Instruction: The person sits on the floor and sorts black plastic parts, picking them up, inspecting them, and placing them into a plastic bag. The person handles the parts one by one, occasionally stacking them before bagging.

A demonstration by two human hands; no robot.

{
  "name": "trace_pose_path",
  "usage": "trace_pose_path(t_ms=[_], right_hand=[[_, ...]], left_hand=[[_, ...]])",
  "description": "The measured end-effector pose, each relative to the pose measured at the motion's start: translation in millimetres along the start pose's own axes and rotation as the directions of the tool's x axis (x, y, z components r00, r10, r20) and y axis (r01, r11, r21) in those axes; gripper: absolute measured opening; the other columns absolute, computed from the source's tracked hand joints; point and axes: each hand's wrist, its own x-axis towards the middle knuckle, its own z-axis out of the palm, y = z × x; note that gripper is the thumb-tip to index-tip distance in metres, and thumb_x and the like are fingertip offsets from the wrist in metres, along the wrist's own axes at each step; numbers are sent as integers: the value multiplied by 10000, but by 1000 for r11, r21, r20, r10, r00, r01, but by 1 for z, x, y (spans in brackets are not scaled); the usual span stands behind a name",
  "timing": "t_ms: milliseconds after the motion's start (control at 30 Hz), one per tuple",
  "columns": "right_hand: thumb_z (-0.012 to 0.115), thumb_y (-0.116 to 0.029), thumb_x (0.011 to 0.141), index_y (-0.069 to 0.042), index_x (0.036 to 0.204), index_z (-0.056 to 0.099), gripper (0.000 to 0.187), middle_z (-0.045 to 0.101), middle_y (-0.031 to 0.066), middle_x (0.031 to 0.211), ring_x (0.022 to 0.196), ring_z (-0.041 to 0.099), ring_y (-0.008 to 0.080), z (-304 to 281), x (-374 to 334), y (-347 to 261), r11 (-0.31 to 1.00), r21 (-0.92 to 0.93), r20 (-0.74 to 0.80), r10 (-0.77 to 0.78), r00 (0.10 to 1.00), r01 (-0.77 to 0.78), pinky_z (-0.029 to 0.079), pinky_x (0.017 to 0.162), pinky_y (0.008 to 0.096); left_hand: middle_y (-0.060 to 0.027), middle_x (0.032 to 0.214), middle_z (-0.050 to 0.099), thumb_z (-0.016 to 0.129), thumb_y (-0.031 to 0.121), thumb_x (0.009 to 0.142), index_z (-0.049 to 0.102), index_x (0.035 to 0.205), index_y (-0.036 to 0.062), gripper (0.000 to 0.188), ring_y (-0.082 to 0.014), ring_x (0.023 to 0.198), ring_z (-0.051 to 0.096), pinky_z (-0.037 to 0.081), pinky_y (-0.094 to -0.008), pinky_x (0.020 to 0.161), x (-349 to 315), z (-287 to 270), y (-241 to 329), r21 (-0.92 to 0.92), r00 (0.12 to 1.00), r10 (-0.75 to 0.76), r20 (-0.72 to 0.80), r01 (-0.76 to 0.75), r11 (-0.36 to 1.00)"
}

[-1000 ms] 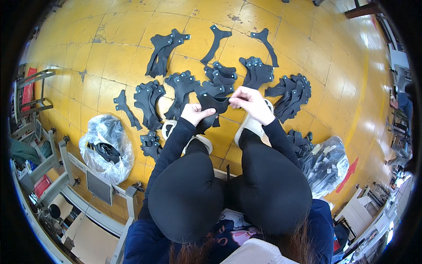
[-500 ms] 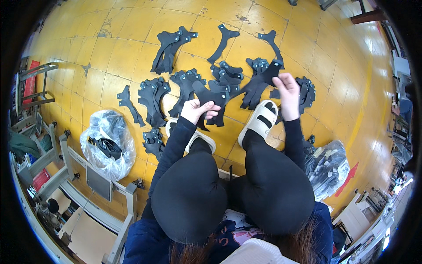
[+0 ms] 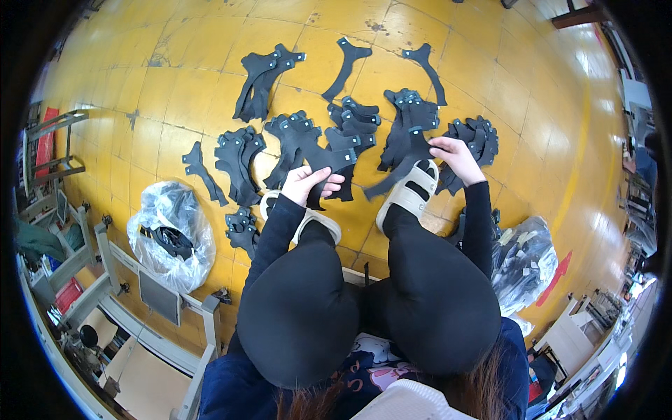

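While left hand [image 3: 305, 185] and right hand [image 3: 459, 159] grip black pieces [image 3: 418, 145], yellow tiled floor [image 3: 189, 80] spreads beside grey frame [image 3: 211, 322].

Yellow floor [image 3: 360, 227] gap between the sandals [image 3: 409, 200]; piles of black pieces [image 3: 355, 124] beyond

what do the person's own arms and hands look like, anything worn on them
The left hand and right hand wear no gloves. The left sleeve and right sleeve are long, plain, very dark and fairly close-fitting, ending around the wrists.
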Motion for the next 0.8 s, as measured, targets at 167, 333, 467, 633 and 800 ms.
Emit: trace_pose_path(t_ms=[167,333,467,633,800], right_hand=[[613,-96,807,-25,987,654,198,680,102,906,845,629,165,-14,45,56,970,-235,-157,-102,982,63,469,787,284],[617,-119,812,-82,1068,642,260,647,138,1017,972,608,229,-6,77,60,939,-341,-410,-188,893,41,457,859,314],[632,-104,827,-99,1210,558,391,596,110,1150,1014,566,199,-5,68,77,986,-158,-523,-125,843,48,445,896,316],[623,-76,826,-67,1150,590,325,589,66,1100,932,552,147,10,19,78,987,-151,-419,-108,902,48,440,840,269],[621,-102,825,-75,1122,613,298,591,82,1030,911,553,163,5,-46,87,995,-21,-495,77,866,-101,443,844,289]], left_hand=[[-160,975,664,592,121,879,605,969,11,143,-217,781,673,552,-291,666,13,-2,-21,-29,996,-28,79,30,999],[-75,936,596,521,52,899,539,1020,34,124,-256,860,638,558,-380,732,18,-35,-50,-80,993,-58,-103,50,996],[-78,923,590,543,42,888,530,1116,20,229,-180,757,616,558,-338,666,17,-78,-46,140,961,174,-215,-146,979],[-57,801,598,615,0,835,549,927,50,124,-190,684,624,540,-319,617,7,-183,-23,102,824,362,-436,-355,929],[-134,1188,573,567,20,862,459,1278,43,430,-250,1044,579,479,-361,876,11,-213,11,369,676,301,-673,-45,928]])
